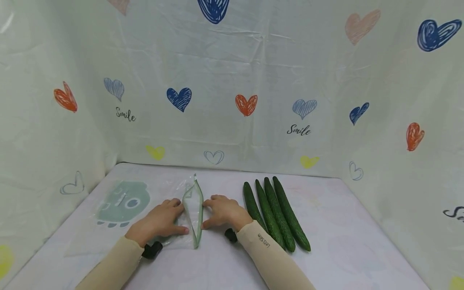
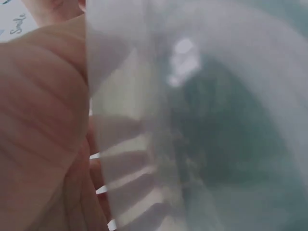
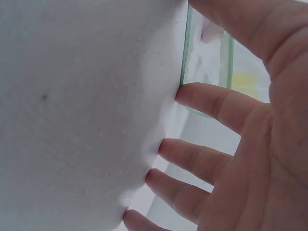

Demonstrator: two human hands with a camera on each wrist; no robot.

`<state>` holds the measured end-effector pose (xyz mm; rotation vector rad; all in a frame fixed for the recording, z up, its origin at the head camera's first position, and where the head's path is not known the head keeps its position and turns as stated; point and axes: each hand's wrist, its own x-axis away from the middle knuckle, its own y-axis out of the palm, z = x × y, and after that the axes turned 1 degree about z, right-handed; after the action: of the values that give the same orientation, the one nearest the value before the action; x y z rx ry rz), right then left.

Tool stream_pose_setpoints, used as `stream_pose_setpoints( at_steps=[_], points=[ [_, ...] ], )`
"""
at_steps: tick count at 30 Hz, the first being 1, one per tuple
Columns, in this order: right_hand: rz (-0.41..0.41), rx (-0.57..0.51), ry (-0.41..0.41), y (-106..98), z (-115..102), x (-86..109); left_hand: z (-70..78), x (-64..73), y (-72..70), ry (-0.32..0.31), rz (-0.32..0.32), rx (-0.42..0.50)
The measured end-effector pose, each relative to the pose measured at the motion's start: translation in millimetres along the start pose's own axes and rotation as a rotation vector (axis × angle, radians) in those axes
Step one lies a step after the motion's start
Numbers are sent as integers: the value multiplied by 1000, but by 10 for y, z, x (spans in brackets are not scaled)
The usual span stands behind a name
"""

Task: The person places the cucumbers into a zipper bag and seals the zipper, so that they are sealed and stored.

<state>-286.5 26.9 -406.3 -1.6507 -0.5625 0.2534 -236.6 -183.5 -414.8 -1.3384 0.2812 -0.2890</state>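
Note:
A clear zip bag (image 1: 81, 235) with a pale green cartoon print lies flat on the left of the table. Its green-edged mouth (image 1: 199, 205) gapes toward the right. My left hand (image 1: 161, 219) rests on the bag just left of the mouth, thumb and fingers spread; in the left wrist view, clear film (image 2: 231, 159) covers much of the picture beside the palm. From the other side, my right hand (image 1: 225, 212) touches the mouth's right edge. The right wrist view shows its spread fingers (image 3: 195, 159) with tips on the table and the bag's green rim (image 3: 225, 55) at the thumb and index finger.
Several long green cucumbers (image 1: 270, 211) lie side by side to the right, partly behind my right forearm. The white table (image 1: 348, 241) ends at a heart-printed curtain (image 1: 268, 149) at the back and sides. Dark wrist cameras (image 1: 152, 250) sit under both wrists.

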Motion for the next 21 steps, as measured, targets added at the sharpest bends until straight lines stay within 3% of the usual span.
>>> stream_pose_setpoints(
  at_steps=[10, 16, 21],
  points=[
    [2, -10, -7, -7, -8, 12, -83, 15, 12, -58, -10, 156],
    [1, -6, 0, 13, -7, 0, -72, 8, 11, -34, 43, 152],
    [2, 4, 1, 14, -9, -2, -2, -18, 22, -59, 92, 115]
  ],
)
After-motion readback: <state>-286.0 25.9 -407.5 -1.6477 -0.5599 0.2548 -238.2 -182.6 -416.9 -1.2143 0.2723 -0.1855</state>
